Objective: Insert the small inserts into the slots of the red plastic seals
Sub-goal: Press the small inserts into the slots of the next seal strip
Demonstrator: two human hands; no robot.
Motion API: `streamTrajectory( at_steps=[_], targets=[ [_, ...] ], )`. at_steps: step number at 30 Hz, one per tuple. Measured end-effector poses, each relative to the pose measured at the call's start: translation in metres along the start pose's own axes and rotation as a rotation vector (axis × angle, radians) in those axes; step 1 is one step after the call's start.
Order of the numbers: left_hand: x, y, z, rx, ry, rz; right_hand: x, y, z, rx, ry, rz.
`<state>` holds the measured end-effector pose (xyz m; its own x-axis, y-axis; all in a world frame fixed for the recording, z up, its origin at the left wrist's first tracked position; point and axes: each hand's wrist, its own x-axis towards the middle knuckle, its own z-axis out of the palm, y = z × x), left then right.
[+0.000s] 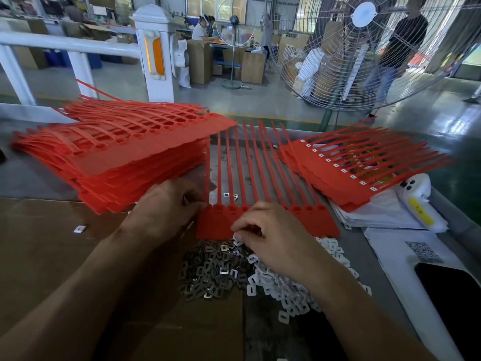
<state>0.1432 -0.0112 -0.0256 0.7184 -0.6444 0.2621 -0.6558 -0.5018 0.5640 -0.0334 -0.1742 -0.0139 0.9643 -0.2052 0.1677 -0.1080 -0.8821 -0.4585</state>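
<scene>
Seals (268, 220): light, bendy strip; judging best held at flat tag end
Left hand (166, 204): pinching strip's left corner
Right hand (270, 230): curling, picking white insert (237, 236); grip unclear

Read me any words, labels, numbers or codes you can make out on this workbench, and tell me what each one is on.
Yellow label on the white device at the right: dark letters, too blurred to read.
QR code on the white sheet near the dark phone screen: a pattern only, no readable text.
Red seals, metal inserts and white inserts: no lettering visible.
</scene>
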Motion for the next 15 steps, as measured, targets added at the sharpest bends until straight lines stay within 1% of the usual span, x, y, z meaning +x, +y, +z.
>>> streamTrajectory(
  at_steps=[11, 15],
  targets=[
    [-0.0012, 0.0038, 0.0001, -0.014, -0.05, -0.009, -0.0002, -0.0007, -0.002, 0.019, -0.024, 0.01],
    [-0.001, 0.0058, -0.0009, -0.025, -0.032, -0.019, -0.0005, -0.0007, -0.0039, 0.036, -0.02, -0.028]
  ],
)
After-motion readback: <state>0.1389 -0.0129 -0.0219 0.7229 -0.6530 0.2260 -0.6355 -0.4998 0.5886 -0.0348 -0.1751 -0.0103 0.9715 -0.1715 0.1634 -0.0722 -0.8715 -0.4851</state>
